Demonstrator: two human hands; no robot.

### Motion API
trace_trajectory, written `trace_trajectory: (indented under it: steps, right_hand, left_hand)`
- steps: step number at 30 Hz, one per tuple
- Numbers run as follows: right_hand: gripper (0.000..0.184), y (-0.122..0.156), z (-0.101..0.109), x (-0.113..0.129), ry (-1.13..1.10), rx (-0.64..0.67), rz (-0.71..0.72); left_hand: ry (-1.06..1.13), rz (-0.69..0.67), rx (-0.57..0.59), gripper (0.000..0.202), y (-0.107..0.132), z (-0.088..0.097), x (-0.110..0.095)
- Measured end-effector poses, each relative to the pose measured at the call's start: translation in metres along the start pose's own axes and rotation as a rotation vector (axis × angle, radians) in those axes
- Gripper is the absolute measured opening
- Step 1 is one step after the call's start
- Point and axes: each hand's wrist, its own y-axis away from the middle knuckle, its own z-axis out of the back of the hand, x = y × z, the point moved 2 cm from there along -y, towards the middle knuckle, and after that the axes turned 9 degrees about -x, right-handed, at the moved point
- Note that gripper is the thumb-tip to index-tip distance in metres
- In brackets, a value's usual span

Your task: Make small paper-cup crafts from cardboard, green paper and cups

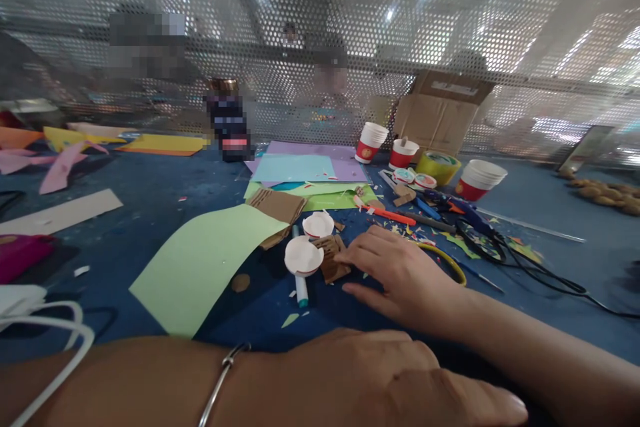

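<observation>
My right hand (400, 270) reaches in from the right, palm down, thumb apart from the stretched fingers. Its fingertips are at a small piece of corrugated cardboard (334, 261); they do not visibly grip it. Left of the cardboard sit two small white cut cup pieces (303, 257) with red edges. The nearer one covers part of a white marker with a teal end (301, 292). Low in the view, my left hand (370, 377) lies across the front, silver bangle on the wrist. One finger stretches right; the others are partly hidden, and nothing shows in the hand.
Light green paper (205, 267) curves up at left, beside folded cardboard (275, 207). Behind lie coloured sheets (295, 167), stacked paper cups (371, 142) and yellow tape (438, 167). A blue glue gun (465, 213) trails a black cord at right. A perforated metal screen (320, 27) stands behind.
</observation>
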Motion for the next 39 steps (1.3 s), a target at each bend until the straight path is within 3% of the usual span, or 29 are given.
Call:
trace_trajectory:
  steps: [3, 5, 8, 16, 21, 24, 26, 28, 32, 36, 39]
  right_hand:
    - [0.026, -0.003, -0.005, -0.002, 0.088, 0.014, 0.037]
    - [0.023, -0.004, -0.007, -0.004, 0.145, 0.007, 0.077]
    - [0.021, -0.006, -0.009, -0.007, 0.208, -0.024, 0.147]
    - [0.028, -0.003, -0.003, -0.006, 0.159, -0.159, 0.218]
    - [0.017, 0.000, 0.016, -0.010, 0.089, -0.342, -0.002]
    - [0.014, 0.005, 0.031, -0.017, 0.005, -0.365, -0.238]
    - [0.013, 0.009, 0.039, -0.023, -0.069, -0.302, -0.401]
    - [0.015, 0.012, 0.043, -0.026, -0.154, -0.160, -0.516]
    - [0.015, 0.016, 0.043, -0.025, -0.241, 0.108, -0.565]
    - [0.016, 0.016, 0.036, -0.016, -0.247, 0.226, -0.438]
    - [0.016, 0.015, 0.035, -0.014, -0.163, 0.219, -0.403]
  left_hand:
    - [-0.020, 0.026, -0.126, 0.047, 0.002, -0.006, 0.010]
    - [-0.038, 0.100, -0.264, 0.051, 0.006, -0.010, 0.017]
    - [0.024, 0.138, -0.377, 0.054, 0.012, -0.013, 0.022]
    - [0.054, 0.164, -0.327, 0.053, 0.012, -0.011, 0.017]
    - [0.092, 0.184, -0.302, 0.049, 0.013, -0.013, 0.019]
    - [0.125, 0.193, -0.385, 0.047, 0.013, -0.014, 0.021]
    - [0.185, 0.204, -0.505, 0.044, 0.012, -0.009, 0.020]
    - [0.281, 0.212, -0.638, 0.040, 0.011, 0.001, 0.021]
    - [0.410, 0.309, -0.887, 0.036, 0.006, 0.025, 0.028]
    - [0.433, 0.367, -0.904, 0.038, 0.001, 0.036, 0.039]
    - [0.425, 0.388, -0.846, 0.035, 0.000, 0.036, 0.044]
